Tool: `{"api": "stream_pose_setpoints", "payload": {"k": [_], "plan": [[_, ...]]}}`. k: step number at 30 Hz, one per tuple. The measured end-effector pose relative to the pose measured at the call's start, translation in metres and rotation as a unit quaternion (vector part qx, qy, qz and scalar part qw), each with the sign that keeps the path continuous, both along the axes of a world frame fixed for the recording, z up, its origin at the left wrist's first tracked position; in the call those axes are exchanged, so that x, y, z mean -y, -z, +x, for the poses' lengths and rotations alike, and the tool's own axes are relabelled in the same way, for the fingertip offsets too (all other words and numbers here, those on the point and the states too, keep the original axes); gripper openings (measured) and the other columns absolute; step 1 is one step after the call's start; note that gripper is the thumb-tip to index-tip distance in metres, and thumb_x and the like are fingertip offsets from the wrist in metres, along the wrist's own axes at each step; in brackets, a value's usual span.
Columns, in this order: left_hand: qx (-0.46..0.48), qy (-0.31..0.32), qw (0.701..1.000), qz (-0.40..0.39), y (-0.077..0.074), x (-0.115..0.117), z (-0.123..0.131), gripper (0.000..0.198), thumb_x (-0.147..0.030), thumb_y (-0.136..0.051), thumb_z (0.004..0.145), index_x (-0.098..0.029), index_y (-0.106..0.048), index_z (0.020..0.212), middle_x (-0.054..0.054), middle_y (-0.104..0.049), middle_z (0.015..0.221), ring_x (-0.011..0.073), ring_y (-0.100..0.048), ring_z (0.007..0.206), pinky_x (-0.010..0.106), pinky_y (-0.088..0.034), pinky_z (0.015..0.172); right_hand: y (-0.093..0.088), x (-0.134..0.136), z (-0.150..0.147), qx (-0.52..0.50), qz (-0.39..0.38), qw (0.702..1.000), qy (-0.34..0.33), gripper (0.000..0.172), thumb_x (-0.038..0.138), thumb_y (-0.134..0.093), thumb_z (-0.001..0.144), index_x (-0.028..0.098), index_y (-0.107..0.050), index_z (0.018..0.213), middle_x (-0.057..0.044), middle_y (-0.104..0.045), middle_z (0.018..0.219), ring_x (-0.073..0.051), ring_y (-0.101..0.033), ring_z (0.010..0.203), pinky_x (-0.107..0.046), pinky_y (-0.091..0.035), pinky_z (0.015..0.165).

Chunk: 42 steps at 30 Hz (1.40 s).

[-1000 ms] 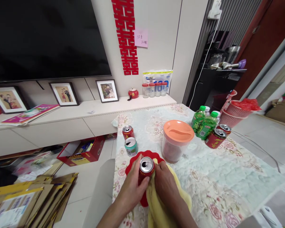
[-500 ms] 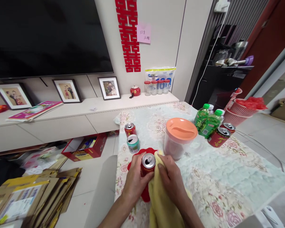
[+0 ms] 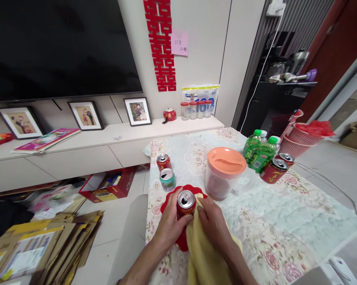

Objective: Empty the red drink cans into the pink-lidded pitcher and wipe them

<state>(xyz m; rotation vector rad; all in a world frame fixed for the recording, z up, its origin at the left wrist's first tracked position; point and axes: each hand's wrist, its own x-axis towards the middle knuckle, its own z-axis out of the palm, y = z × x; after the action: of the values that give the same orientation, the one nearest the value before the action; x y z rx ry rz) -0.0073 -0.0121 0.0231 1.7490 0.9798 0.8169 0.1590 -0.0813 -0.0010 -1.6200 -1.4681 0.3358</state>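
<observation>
My left hand (image 3: pixel 172 219) is wrapped round a red drink can (image 3: pixel 186 204), which stands upright with its top opened. In my right hand (image 3: pixel 212 215) is a yellow cloth (image 3: pixel 200 241), pressed against the can's right side and hanging down toward me. Beneath both hands lies a red scalloped mat (image 3: pixel 182 239), partly covered by them. Just beyond it stand a teal can (image 3: pixel 167 181) and a smaller red can (image 3: pixel 163 161), both opened. A clear canister with an orange lid (image 3: pixel 226 160) is close to my right hand.
Green bottles (image 3: pixel 263 153) and dark red cans (image 3: pixel 273 171) stand at the table's right side, before pink baskets (image 3: pixel 303 138). A flowered tablecloth (image 3: pixel 264 221) covers the table. Flattened cardboard (image 3: pixel 53 241) lies on the floor at left. A low cabinet (image 3: pixel 101 152) runs along the wall.
My right hand has shifted slightly down with the cloth, uncovering more of the mat's far right edge. The can stays in my left hand.
</observation>
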Motion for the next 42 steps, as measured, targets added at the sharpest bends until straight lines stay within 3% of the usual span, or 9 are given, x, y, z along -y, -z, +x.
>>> {"api": "stream_pose_setpoints", "payload": {"k": [6, 11, 16, 22, 27, 30, 34, 37, 42], "plan": [[0.038, -0.034, 0.999, 0.009, -0.017, 0.004, 0.004, 0.069, -0.042, -0.08, 0.083, -0.023, -0.055, 0.144, 0.013, -0.061, 0.142, 0.0362, -0.056, 0.143, 0.054, -0.044, 0.123, -0.029, 0.015, -0.011, -0.047, 0.113, 0.992, 0.012, 0.028, 0.026, -0.051, 0.108, 0.019, -0.07, 0.127, -0.006, -0.069, 0.121, -0.013, -0.066, 0.111, -0.021, -0.054, 0.094], [0.088, 0.007, 0.996, -0.023, -0.028, 0.016, 0.0, 0.075, -0.054, -0.077, 0.087, -0.024, -0.049, 0.149, 0.013, -0.058, 0.148, 0.0354, -0.055, 0.145, 0.051, -0.044, 0.124, -0.033, 0.02, -0.03, -0.065, 0.199, 0.977, 0.025, 0.032, 0.029, -0.051, 0.11, 0.025, -0.064, 0.139, -0.005, -0.062, 0.122, -0.013, -0.06, 0.115, -0.024, -0.052, 0.101], [0.121, 0.05, 0.988, -0.088, -0.036, 0.03, 0.0, 0.076, -0.052, -0.079, 0.088, -0.028, -0.044, 0.151, 0.012, -0.063, 0.152, 0.0346, -0.062, 0.141, 0.05, -0.051, 0.12, -0.036, 0.019, -0.037, -0.134, 0.205, 0.969, 0.043, 0.034, 0.035, -0.043, 0.114, 0.027, -0.068, 0.136, -0.005, -0.057, 0.126, -0.012, -0.057, 0.121, -0.025, -0.049, 0.109], [0.122, 0.071, 0.988, -0.063, -0.029, 0.045, -0.002, 0.08, -0.057, -0.084, 0.082, -0.028, -0.05, 0.148, 0.013, -0.062, 0.151, 0.0381, -0.063, 0.14, 0.05, -0.056, 0.116, -0.046, 0.013, -0.029, -0.284, 0.113, 0.952, 0.022, 0.047, 0.049, -0.033, 0.117, 0.019, -0.058, 0.09, -0.004, -0.059, 0.085, -0.012, -0.061, 0.078, -0.022, -0.056, 0.071], [0.139, 0.022, 0.99, -0.02, -0.013, 0.052, 0.001, 0.084, -0.061, -0.086, 0.079, -0.027, -0.05, 0.148, 0.014, -0.062, 0.148, 0.0389, -0.064, 0.136, 0.052, -0.055, 0.116, -0.041, 0.01, -0.03, -0.343, 0.07, 0.936, 0.022, 0.053, 0.06, -0.033, 0.114, 0.021, -0.042, 0.079, -0.002, -0.051, 0.07, -0.013, -0.054, 0.062, -0.023, -0.051, 0.055], [0.159, -0.045, 0.986, -0.012, -0.02, 0.051, 0.006, 0.088, -0.061, -0.087, 0.076, -0.025, -0.048, 0.146, 0.016, -0.062, 0.145, 0.0395, -0.065, 0.133, 0.054, -0.056, 0.113, -0.035, 0.012, -0.036, -0.342, 0.091, 0.934, 0.04, 0.052, 0.061, -0.038, 0.113, 0.019, -0.053, 0.086, -0.004, -0.061, 0.081, -0.014, -0.062, 0.075, -0.025, -0.058, 0.071], [0.159, -0.074, 0.983, -0.044, -0.044, 0.045, 0.01, 0.087, -0.061, -0.085, 0.078, -0.025, -0.044, 0.146, 0.015, -0.064, 0.143, 0.0366, -0.065, 0.134, 0.053, -0.051, 0.118, -0.022, 0.02, -0.051, -0.312, 0.135, 0.939, 0.048, 0.048, 0.057, -0.045, 0.112, 0.02, -0.065, 0.135, -0.008, -0.063, 0.138, -0.018, -0.061, 0.131, -0.03, -0.051, 0.115], [0.176, -0.059, 0.981, -0.064, -0.059, 0.04, 0.01, 0.081, -0.061, -0.082, 0.083, -0.025, -0.045, 0.145, 0.013, -0.066, 0.141, 0.0343, -0.066, 0.132, 0.05, -0.05, 0.118, -0.015, 0.026, -0.063, -0.259, 0.171, 0.95, 0.038, 0.047, 0.041, -0.045, 0.114, 0.025, -0.049, 0.158, -0.008, -0.053, 0.153, -0.019, -0.055, 0.142, -0.033, -0.049, 0.119], [0.229, -0.041, 0.968, -0.098, -0.073, 0.04, 0.015, 0.078, -0.059, -0.081, 0.085, -0.026, -0.043, 0.143, 0.011, -0.072, 0.132, 0.0307, -0.074, 0.119, 0.043, -0.059, 0.105, -0.017, 0.028, -0.066, -0.062, 0.283, 0.955, 0.065, 0.057, 0.029, -0.05, 0.11, 0.022, -0.039, 0.166, -0.011, -0.044, 0.16, -0.023, -0.045, 0.149, -0.041, -0.043, 0.125]]}}
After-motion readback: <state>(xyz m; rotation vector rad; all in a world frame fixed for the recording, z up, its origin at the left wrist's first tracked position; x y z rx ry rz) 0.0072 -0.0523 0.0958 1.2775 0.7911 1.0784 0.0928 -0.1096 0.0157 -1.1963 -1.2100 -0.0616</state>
